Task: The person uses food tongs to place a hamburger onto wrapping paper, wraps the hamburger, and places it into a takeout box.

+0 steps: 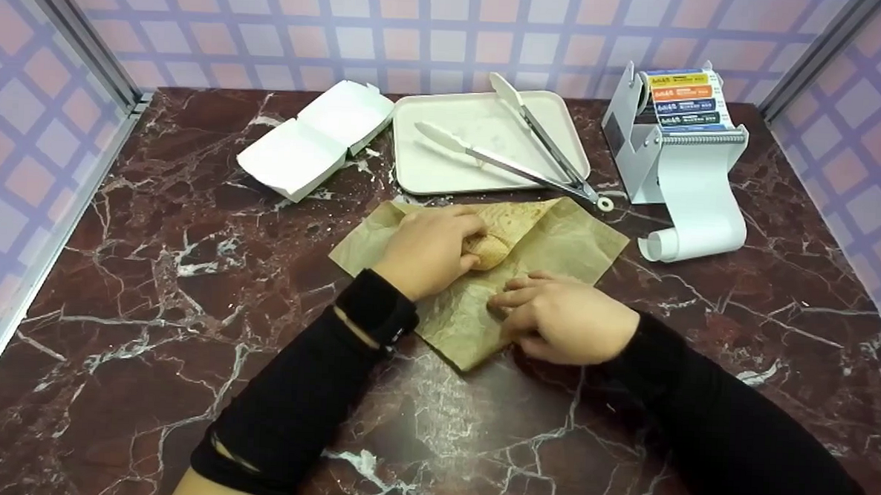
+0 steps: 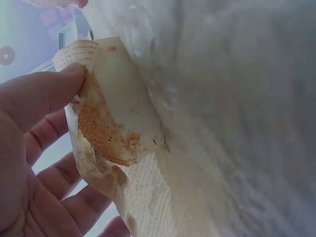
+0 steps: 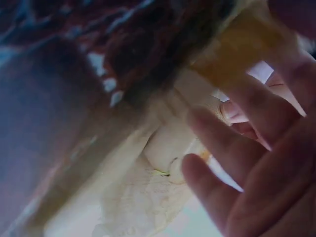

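A rolled tortilla wrap (image 1: 507, 224) lies on a sheet of brown wrapping paper (image 1: 559, 245), its flatbread browned in patches. My left hand (image 1: 427, 251) grips the wrap together with the paper at its left side. In the left wrist view the thumb presses on the printed paper around the wrap (image 2: 118, 103), with the fingers spread behind. My right hand (image 1: 567, 318) rests at the near right edge of the paper, fingertips touching it. The right wrist view shows its fingers (image 3: 222, 143) fairly straight beside the paper; part of that view is blurred.
Behind the paper, a cream tray (image 1: 429, 174) carries metal tongs (image 1: 518, 167) whose handle end overhangs its near right corner. An opened white box (image 1: 296, 156) stands back left. At back right is a label dispenser (image 1: 642, 148) with a white strip (image 1: 699, 207) curling onto the marbled table (image 1: 182, 385).
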Motion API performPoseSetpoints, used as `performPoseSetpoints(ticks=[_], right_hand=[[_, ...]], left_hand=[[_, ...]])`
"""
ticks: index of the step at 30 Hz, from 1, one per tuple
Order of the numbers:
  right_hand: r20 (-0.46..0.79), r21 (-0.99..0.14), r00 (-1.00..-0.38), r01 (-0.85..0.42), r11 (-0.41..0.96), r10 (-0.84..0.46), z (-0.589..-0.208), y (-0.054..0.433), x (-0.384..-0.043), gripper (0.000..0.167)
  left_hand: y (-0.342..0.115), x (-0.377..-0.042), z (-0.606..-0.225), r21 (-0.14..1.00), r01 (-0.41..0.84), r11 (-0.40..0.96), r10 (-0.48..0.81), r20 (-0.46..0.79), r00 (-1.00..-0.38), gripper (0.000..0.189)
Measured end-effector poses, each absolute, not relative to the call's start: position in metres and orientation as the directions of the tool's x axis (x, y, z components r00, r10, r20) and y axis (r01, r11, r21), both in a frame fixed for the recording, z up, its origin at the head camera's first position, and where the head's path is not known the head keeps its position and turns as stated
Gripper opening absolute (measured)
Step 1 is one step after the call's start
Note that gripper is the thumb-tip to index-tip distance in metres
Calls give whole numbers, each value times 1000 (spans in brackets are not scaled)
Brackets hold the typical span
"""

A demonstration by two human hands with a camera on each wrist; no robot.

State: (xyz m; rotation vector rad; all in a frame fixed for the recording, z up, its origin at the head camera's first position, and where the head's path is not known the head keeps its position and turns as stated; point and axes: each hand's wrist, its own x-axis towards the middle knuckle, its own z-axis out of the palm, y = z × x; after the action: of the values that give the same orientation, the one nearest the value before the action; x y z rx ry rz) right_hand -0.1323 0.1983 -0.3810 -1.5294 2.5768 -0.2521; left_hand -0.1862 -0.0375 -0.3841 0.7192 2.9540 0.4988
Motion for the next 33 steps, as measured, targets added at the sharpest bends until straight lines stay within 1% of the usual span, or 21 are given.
performPoseSetpoints(ticks=[2, 5, 8, 10, 13, 15, 18, 23, 25, 26, 28, 30, 33], right_hand=[[27, -247, -480, -853, 459, -877, -381, 199, -136, 19], [122, -293, -509, -838, 459, -852, -381, 201, -143, 15], [211, -315, -564, -813, 490, -799, -383, 200, -148, 6], [250, -314, -606, -788, 529, -755, -383, 198, -151, 6], [279, -328, -675, -736, 593, -683, -382, 194, -156, 9], [290, -345, -712, -701, 624, -639, -381, 192, -160, 11], [290, -382, -750, -660, 647, -594, -380, 189, -168, 12], [259, -448, -791, -607, 656, -554, -377, 182, -184, 15], [245, -471, -808, -583, 662, -536, -375, 179, -190, 18], [237, -479, -817, -569, 668, -526, -375, 179, -193, 19], [223, -485, -837, -541, 687, -501, -374, 177, -197, 20], [209, -490, -857, -509, 707, -472, -373, 176, -200, 21], [183, -504, -882, -464, 729, -435, -374, 176, -204, 20]], left_hand=[[-38, -186, -383, 327, 435, 839, 458, 8, -889, 47], [-40, -186, -381, 340, 435, 834, 468, -16, -884, 45], [-43, -187, -378, 364, 439, 822, 488, -51, -871, 39], [-46, -188, -376, 382, 446, 810, 507, -74, -859, 36], [-51, -192, -373, 441, 432, 787, 527, -116, -842, 39], [-54, -196, -370, 479, 421, 770, 539, -136, -831, 44], [-59, -202, -366, 540, 390, 745, 547, -161, -822, 53], [-69, -212, -363, 635, 403, 659, 615, -145, -775, 63], [-72, -215, -363, 652, 402, 643, 627, -148, -765, 67], [-72, -216, -362, 654, 399, 643, 633, -159, -758, 68], [-73, -217, -361, 624, 383, 681, 618, -211, -757, 73], [-72, -218, -359, 580, 387, 717, 609, -253, -752, 74], [-71, -221, -358, 540, 417, 731, 620, -271, -736, 65]])
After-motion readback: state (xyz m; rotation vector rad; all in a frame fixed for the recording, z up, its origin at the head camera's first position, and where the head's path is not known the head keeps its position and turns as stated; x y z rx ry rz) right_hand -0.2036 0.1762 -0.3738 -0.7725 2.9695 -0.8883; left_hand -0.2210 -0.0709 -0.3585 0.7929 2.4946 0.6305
